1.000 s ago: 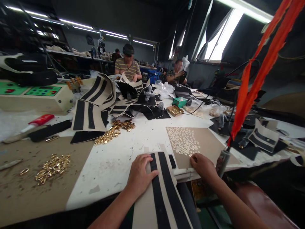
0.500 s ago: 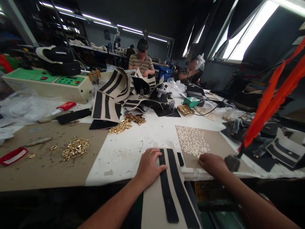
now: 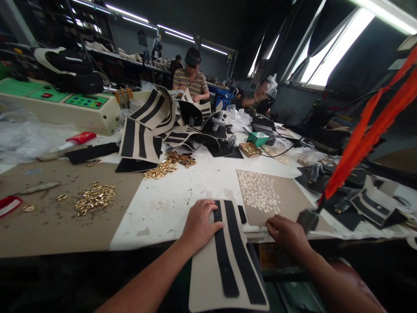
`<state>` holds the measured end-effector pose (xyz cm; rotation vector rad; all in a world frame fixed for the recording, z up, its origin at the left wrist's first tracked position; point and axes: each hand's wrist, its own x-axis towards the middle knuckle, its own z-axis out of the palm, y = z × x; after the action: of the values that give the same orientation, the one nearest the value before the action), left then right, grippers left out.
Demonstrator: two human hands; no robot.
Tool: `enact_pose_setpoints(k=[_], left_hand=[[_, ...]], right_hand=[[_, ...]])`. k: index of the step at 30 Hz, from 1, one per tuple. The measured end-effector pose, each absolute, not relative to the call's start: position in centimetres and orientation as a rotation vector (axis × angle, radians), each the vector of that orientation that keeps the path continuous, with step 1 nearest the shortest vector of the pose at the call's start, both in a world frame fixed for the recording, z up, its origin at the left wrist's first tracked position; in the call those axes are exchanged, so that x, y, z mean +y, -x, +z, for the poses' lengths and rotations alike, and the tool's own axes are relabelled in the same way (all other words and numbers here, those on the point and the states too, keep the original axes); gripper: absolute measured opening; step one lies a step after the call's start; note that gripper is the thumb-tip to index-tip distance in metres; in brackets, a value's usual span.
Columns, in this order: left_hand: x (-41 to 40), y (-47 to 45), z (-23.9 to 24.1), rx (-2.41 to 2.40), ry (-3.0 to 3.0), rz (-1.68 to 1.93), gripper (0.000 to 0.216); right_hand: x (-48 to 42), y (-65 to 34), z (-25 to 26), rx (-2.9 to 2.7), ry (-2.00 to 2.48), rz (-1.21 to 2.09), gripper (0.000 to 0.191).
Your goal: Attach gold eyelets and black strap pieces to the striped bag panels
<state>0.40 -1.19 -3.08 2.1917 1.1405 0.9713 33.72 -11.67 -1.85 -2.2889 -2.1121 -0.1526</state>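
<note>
A beige panel with two black stripes (image 3: 228, 256) hangs over the near edge of the white table (image 3: 169, 208). My left hand (image 3: 200, 224) lies flat on its upper left part, fingers spread over one stripe. My right hand (image 3: 286, 232) rests with curled fingers at the near edge of a brown cardboard sheet (image 3: 286, 200) strewn with small pale discs (image 3: 259, 195). Whether those fingers hold anything is hidden.
Gold metal rings lie in piles (image 3: 94, 198) (image 3: 169, 165). Striped panels (image 3: 146, 130) are heaped mid-table. A cream machine (image 3: 65, 108) stands at the left. An orange strap (image 3: 368, 134) hangs at the right above a tool (image 3: 308, 219). Two people sit at the far side.
The view has shifted slightly. My right hand has drawn back a little towards the table's near edge. My left hand stays on the striped panel.
</note>
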Motion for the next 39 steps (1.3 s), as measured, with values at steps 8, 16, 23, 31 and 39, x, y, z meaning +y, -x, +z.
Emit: enact_pose_setpoints(k=[8, 16, 23, 31, 39], left_hand=[[-1.0, -0.5, -3.4, 1.133, -2.2, 0.975, 0.047], [-1.1, -0.5, -3.1, 1.14, -2.199, 0.952, 0.047], [-1.3, -0.5, -2.9, 1.147, -2.175, 0.967, 0.044], [-1.6, -0.5, -2.8, 1.142, -2.147, 0.992, 0.048], [-1.6, -0.5, -2.8, 1.132, -2.125, 1.002, 0.048]], right_hand=[[-12.9, -35.2, -2.8, -1.897, 1.986, 0.334, 0.027], [-13.2, -35.1, -3.2, -1.95, 1.909, 0.31, 0.029], [-13.4, -35.1, -2.3, -2.199, 1.927, 0.15, 0.032], [-10.3, -27.4, 0.8, -1.82, 1.822, 0.503, 0.032], [-3.8, -18.3, 2.5, -1.853, 1.769, 0.82, 0.024]])
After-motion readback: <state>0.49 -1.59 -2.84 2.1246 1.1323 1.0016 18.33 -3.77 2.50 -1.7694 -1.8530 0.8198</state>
